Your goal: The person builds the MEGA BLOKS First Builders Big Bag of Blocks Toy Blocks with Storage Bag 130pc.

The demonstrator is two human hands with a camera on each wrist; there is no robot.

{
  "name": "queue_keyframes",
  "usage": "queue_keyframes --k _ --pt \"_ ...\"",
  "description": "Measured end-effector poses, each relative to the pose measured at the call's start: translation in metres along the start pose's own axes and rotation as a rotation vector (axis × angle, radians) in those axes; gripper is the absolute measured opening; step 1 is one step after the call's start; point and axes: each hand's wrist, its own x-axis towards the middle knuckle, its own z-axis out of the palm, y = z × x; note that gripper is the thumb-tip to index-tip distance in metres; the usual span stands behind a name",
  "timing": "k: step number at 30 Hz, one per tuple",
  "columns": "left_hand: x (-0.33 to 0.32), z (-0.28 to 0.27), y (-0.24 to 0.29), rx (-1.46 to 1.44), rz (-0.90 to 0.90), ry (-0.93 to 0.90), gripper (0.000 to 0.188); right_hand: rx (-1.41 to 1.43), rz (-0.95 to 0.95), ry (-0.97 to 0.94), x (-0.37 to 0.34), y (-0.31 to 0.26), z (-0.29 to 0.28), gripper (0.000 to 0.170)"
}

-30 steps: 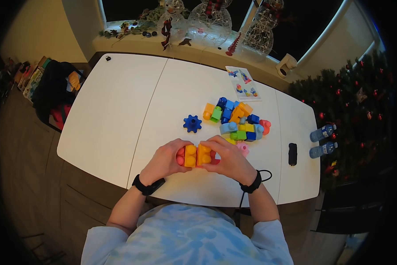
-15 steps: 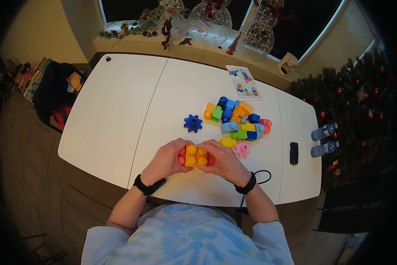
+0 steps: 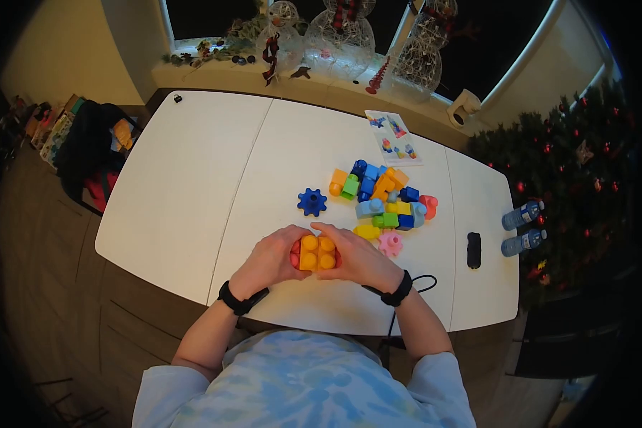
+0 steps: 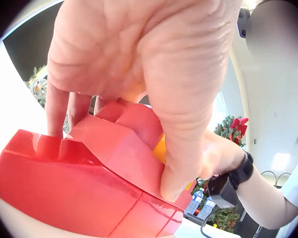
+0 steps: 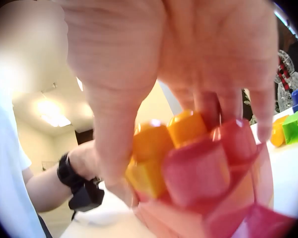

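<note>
Both hands are at a stack of toy building blocks near the table's front edge. Two orange blocks [image 3: 317, 253] sit side by side on top, studs up. Below them are red blocks [image 4: 89, 183], whose rounded red studs [image 5: 196, 173] show beside the orange ones in the right wrist view. My left hand [image 3: 269, 255] grips the stack from the left, thumb on the near side and fingers on the far side. From the right, my right hand [image 3: 360, 258] holds it between thumb and fingers, its thumb beside an orange block.
A blue gear-shaped piece [image 3: 311, 202] lies beyond the hands. Loose coloured blocks [image 3: 385, 189] are heaped to its right, with a pink gear piece [image 3: 390, 242] and a yellow block [image 3: 367, 232] nearer. A picture sheet [image 3: 393, 138], black case [image 3: 473, 250] and water bottles [image 3: 523, 242] lie farther off.
My right hand has moved left, bringing its orange block from a gap away to right against the other one. Its fingers then shifted around the stack's right side. The left hand has stayed in place.
</note>
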Motion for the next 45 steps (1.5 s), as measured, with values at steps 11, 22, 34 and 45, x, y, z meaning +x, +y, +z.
queue_keyframes --k 11,22,34,45 --pt "-0.014 -0.017 -0.016 -0.143 -0.142 -0.076 0.080 -0.481 0.022 -0.032 0.102 0.075 -0.045 0.053" --pt "-0.013 -0.011 -0.022 -0.116 -0.088 -0.045 0.063 -0.642 0.018 0.057 0.124 0.101 -0.009 0.018" --pt "-0.013 -0.011 -0.022 -0.204 -0.132 -0.031 0.059 -0.079 0.115 0.088 0.060 0.062 -0.025 0.030" --pt "-0.014 -0.012 -0.020 -0.176 -0.123 -0.018 0.059 -0.015 0.054 0.246 0.060 0.048 -0.025 0.030"
